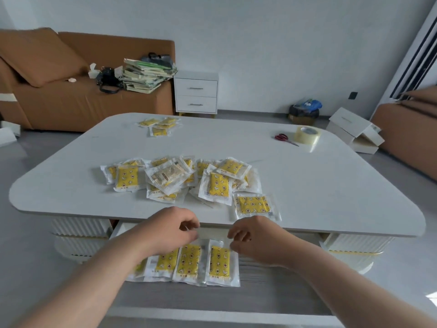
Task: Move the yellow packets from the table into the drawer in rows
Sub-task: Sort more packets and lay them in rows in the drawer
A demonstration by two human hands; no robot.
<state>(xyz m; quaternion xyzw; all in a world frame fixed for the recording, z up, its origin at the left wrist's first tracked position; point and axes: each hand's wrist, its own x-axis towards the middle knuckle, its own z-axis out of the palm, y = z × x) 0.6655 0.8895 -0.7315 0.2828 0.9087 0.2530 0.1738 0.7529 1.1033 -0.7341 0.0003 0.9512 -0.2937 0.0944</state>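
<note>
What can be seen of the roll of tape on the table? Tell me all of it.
The roll of tape is a wide ring of clear, slightly yellowish packing tape with a pale core. It lies flat on its side, hole up, on the white table near the far right corner. Red-handled scissors lie just to its left, apart from it. Neither hand is near it.

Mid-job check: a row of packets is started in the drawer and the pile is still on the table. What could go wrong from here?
1. The row in the drawer already overlaps and slants; adding more with the left hand and right hand may skew it further.
2. One packet lies near the table's front edge and could get knocked off.
3. The small far pile sits apart from the main pile and could be forgotten.
</note>
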